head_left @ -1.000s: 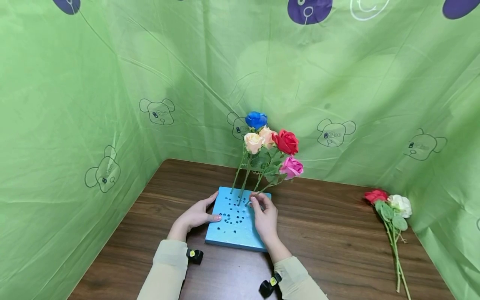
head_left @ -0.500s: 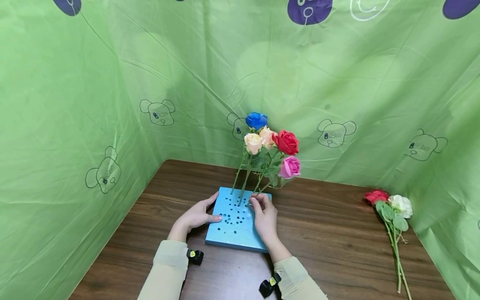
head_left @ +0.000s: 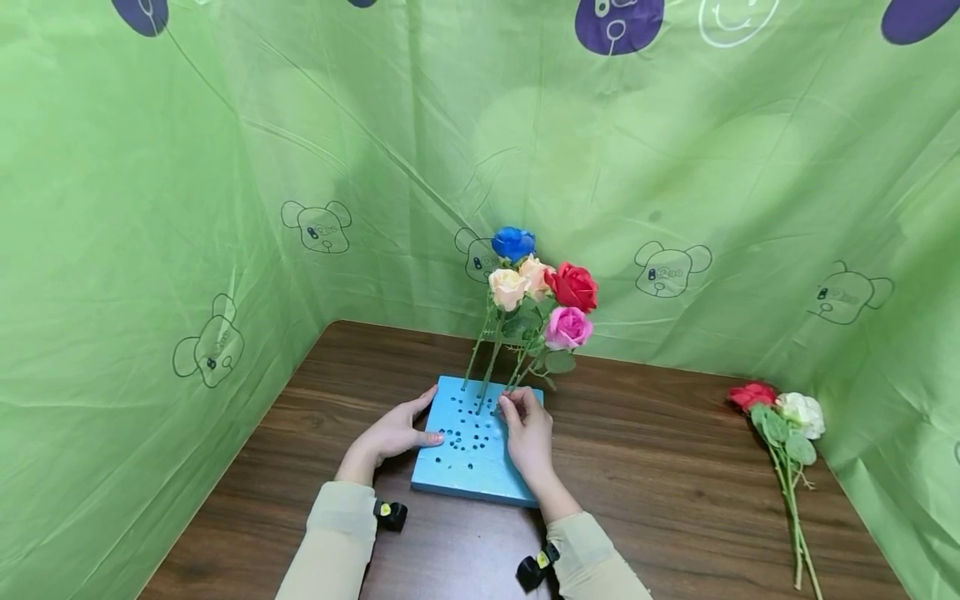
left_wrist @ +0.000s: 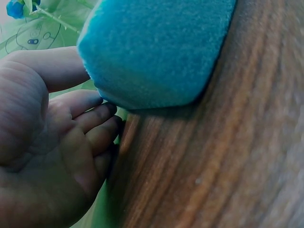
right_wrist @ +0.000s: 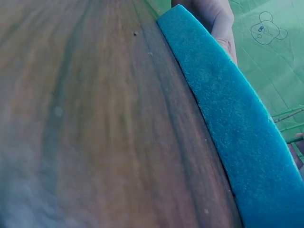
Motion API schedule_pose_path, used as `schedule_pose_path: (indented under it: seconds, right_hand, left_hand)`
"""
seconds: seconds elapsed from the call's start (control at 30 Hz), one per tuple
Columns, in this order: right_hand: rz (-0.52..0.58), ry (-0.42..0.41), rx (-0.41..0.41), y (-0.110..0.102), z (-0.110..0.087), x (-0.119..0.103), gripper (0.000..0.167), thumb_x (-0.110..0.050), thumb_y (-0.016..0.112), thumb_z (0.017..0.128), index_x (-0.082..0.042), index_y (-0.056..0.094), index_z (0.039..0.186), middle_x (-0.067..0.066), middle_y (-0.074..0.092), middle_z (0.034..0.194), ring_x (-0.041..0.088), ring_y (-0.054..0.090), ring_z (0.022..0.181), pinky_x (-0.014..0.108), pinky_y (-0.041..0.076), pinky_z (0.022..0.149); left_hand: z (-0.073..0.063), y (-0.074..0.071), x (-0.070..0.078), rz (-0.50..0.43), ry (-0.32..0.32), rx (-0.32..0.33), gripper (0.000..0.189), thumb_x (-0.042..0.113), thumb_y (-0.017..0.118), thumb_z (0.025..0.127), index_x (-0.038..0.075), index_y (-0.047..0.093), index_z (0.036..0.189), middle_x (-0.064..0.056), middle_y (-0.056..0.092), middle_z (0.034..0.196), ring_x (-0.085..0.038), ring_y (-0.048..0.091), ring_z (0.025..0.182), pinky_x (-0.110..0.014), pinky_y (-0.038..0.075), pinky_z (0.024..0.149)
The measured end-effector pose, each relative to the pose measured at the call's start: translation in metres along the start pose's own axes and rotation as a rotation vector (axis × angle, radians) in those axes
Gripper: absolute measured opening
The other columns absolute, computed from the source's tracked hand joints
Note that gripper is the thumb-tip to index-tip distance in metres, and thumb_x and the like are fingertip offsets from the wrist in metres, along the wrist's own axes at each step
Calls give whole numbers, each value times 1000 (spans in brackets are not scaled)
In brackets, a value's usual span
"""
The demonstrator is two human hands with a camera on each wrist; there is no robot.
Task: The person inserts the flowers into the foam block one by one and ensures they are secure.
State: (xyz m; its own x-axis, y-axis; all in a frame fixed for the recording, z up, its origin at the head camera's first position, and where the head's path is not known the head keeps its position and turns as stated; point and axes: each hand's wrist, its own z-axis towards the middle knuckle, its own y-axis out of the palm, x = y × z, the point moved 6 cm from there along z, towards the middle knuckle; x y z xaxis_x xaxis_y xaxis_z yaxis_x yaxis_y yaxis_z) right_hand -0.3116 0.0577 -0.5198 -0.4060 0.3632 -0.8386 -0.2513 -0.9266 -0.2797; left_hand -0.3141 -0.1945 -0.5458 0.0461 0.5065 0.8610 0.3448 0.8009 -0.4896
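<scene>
A light-blue foam board point(head_left: 472, 475) dotted with holes lies on the table. My left hand point(head_left: 390, 432) holds its left edge, thumb on top; in the left wrist view the other fingers point(left_wrist: 97, 116) reach against the board's side. At the board's back right my right hand point(head_left: 531, 433) pinches the lower stem of a pink rose point(head_left: 568, 328) between thumb and fingers, close over the surface. That stem leans right. Behind it a blue rose point(head_left: 513, 243), a red rose point(head_left: 574, 287) and cream roses point(head_left: 508, 288) stand in the board.
Right of the board, a red rose point(head_left: 752, 395) and a white rose point(head_left: 801, 414) lie on the wooden table point(head_left: 660, 483), stems toward the front. A green cloth point(head_left: 420, 125) with printed bear faces hangs behind and at both sides.
The pink rose's bloom has swung left and slightly up, turning more toward the camera. My right hand keeps its pinch on the stem; the left hand and board stay put.
</scene>
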Motion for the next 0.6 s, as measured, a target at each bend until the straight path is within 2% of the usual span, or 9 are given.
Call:
schedule_pose_path:
  seconds: [0.2,0.33,0.5,0.6]
  right_hand:
    - [-111,-136,-15,2,3,-6,10,-11,72,104,-10,68,95,3,76,95,19,72,86,38,60,76]
    - [-125,-155,-41,5,4,-7,12,-11,72,104,-10,67,94,4,75,96,20,71,87,39,60,76]
    - [-127,-59,-28,4,5,-1,11,-15,73,104,-11,69,94,1,76,91,17,70,83,37,58,74]
    - [-81,25,-10,0,6,6,11,-17,75,103,-12,71,94,1,78,93,16,71,81,34,58,73]
  left_hand:
    - [0,0,0,-12,2,1,102,34,87,93,23,25,172,-11,24,176,-37,18,161,-64,23,125]
    - [0,0,-2,-12,3,6,102,35,87,93,23,25,172,-10,24,176,-38,19,161,-64,23,125]
    - [1,0,-2,0,8,-5,102,36,86,93,23,24,172,-10,23,176,-37,19,161,-64,23,125]
    - [3,1,-2,2,9,-7,103,36,87,92,22,24,172,-11,24,176,-37,19,161,-64,23,125]
